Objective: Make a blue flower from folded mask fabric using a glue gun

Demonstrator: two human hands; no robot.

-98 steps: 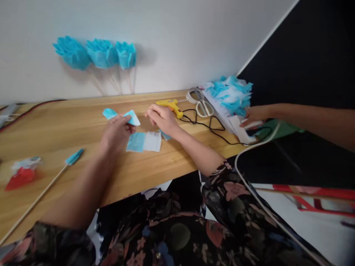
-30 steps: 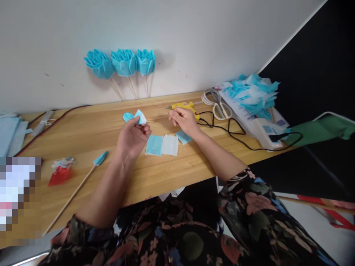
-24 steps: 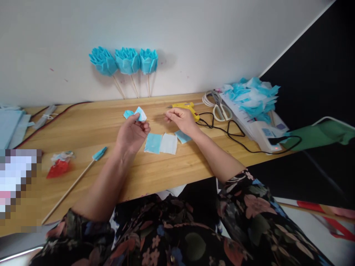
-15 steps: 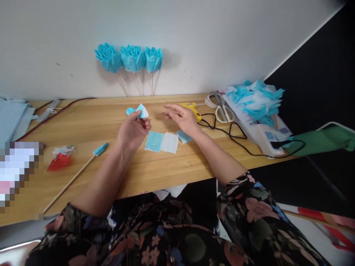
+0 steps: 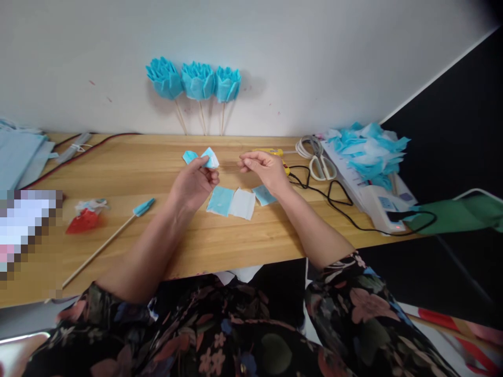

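Note:
A folded piece of blue-and-white non-woven fabric [image 5: 210, 158] is pinched between the thumb and fingers of my left hand [image 5: 195, 183]. Just beyond that hand lies a small folded blue piece [image 5: 189, 156] on the table. My right hand [image 5: 265, 168] hovers to the right with thumb and fingertips pressed together; whether anything is between them is too small to tell. Behind it, partly hidden, is a yellow glue gun [image 5: 271, 152]. Below the hands lie a blue fabric square [image 5: 220, 201], a white square [image 5: 242, 204] and another blue square [image 5: 264, 195].
Three blue fabric flowers [image 5: 197, 81] on sticks lean against the wall. Scissors [image 5: 322, 166], a heap of blue-and-white scraps [image 5: 371, 152] and a power strip [image 5: 383, 209] with a black cord are right. A blue-tipped stick [image 5: 106, 245] and red-and-white packet [image 5: 84, 220] lie left.
My right hand's fingers have drawn together from a looser, parted pose. My left hand keeps its hold on the folded fabric. The whole view has shifted slightly.

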